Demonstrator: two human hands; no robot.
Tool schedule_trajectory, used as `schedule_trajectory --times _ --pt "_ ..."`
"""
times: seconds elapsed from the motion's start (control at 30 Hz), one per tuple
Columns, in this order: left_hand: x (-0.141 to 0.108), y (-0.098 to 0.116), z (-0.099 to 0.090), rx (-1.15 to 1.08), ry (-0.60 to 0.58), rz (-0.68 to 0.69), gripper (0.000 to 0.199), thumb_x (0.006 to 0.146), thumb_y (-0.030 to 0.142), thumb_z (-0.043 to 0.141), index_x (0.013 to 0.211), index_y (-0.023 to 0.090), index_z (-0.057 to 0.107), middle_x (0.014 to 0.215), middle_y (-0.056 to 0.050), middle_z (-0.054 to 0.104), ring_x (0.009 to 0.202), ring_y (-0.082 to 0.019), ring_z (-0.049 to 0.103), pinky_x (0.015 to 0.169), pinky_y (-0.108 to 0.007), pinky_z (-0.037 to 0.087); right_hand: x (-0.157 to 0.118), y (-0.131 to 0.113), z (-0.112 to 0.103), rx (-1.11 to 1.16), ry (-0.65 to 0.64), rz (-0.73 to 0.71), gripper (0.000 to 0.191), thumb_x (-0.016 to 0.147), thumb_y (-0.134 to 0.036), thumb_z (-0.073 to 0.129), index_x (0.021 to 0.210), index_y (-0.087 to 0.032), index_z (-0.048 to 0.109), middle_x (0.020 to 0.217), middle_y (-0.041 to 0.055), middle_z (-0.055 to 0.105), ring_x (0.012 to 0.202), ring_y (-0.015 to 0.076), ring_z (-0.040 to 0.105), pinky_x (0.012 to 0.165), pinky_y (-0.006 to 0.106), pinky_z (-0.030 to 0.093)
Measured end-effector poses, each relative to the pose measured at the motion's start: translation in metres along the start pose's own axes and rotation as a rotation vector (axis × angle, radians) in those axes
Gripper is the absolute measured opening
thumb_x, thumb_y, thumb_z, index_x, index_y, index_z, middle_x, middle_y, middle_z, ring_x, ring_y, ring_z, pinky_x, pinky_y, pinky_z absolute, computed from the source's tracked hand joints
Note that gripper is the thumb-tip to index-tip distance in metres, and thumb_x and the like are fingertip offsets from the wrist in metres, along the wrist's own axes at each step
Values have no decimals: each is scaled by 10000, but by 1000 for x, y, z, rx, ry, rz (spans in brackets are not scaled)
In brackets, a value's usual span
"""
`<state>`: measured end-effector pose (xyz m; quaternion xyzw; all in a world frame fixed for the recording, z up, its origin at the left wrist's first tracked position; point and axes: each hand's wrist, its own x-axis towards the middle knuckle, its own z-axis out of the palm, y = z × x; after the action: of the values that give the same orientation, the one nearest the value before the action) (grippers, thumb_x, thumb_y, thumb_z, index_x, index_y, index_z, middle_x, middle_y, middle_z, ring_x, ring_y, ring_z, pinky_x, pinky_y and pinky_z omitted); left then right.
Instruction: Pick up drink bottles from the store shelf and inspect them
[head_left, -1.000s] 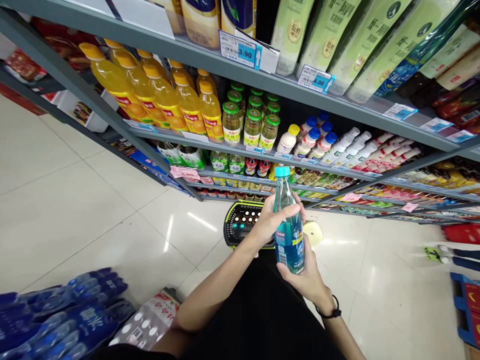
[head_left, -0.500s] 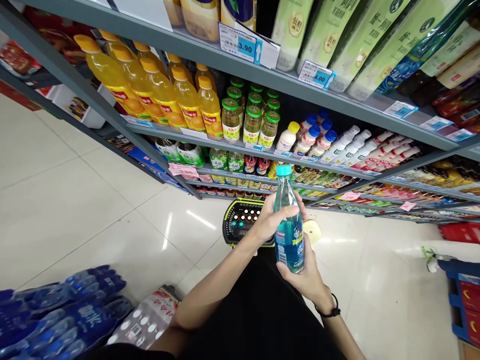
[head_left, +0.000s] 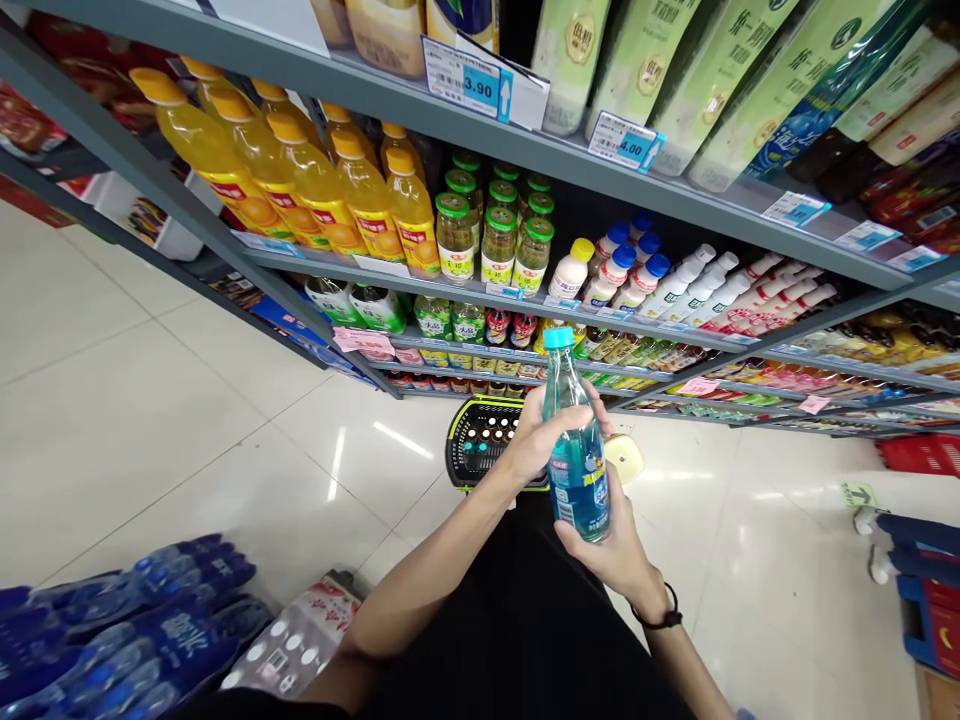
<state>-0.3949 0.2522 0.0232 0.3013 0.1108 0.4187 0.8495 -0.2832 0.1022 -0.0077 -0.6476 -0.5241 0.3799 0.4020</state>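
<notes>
A blue drink bottle (head_left: 577,480) with a turquoise cap is held nearly upright in front of me, its cap tilted a little toward the shelf. My left hand (head_left: 538,438) wraps round its upper part, thumb across the front and fingertips showing on the far side. Lower down, my right hand (head_left: 613,540) grips the base, with the thumb in front and the other fingers mostly hidden behind. Below and beyond the hands, a black shopping basket (head_left: 453,462) with a yellow-green rim stands on the floor. Inside are several bottles with white and turquoise caps.
Ahead runs a grey shelf (head_left: 352,82) with orange juice bottles (head_left: 360,205), green-lidded jars (head_left: 457,235) and small milk-drink bottles (head_left: 570,272). Packs of blue water bottles (head_left: 142,620) lie at the lower left. A pale yellow stool (head_left: 624,460) is beside the basket. Someone's legs (head_left: 915,540) show at right.
The view has shifted slightly, so the shelf sits a little further left. The bottle stays in both hands, turned slightly. More of the other person's legs shows at right.
</notes>
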Motion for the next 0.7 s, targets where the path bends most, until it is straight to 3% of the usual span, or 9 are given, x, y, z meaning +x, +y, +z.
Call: schedule_trajectory --times 0.4,0.7 --pt "0 -4 -4 -10 -7 -3 312 800 321 799 1001 138 645 826 -57 708 732 -189 691 678 -304 583 -2 -2 2 -15 1 15 818 799 -361 807 1488 -216 389 1285 138 672 1114 300 706 1014 490 589" --pt "-1 -4 -2 -29 29 -26 301 775 298 800 982 139 650 826 -43 700 723 -173 685 726 -313 582 -2 -5 3 8 18 30 763 789 -329 801 1435 -203 414 1147 90 731 980 247 732 877 375 633"
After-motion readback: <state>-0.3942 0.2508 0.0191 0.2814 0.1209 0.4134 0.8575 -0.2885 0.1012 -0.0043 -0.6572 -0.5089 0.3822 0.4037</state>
